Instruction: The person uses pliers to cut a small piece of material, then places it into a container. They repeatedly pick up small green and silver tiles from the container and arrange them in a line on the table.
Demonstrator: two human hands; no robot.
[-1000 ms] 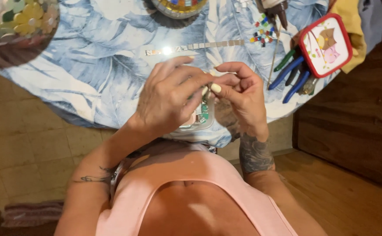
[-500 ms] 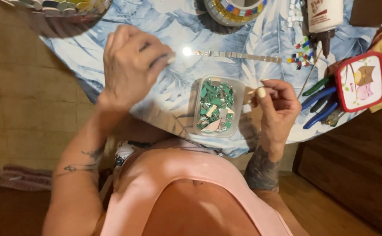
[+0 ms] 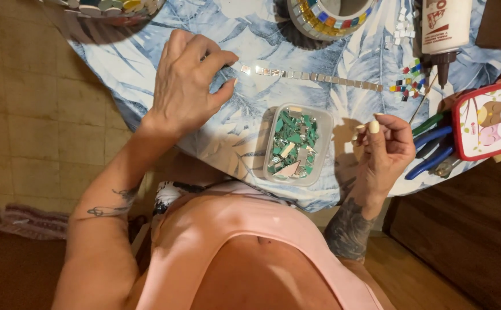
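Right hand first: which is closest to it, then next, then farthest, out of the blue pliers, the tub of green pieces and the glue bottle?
From the right hand:
1. Blue pliers, just beyond its knuckles, toward the table edge.
2. Tub of green pieces, on the hand's other side, toward the table's middle.
3. Glue bottle, at the far end of the table, nozzle pointing down.

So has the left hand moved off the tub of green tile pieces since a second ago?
Yes. The left hand has gone left and up from the clear tub, now at the mirror-tile strip's end.

Tiled floor left, wooden floor right.
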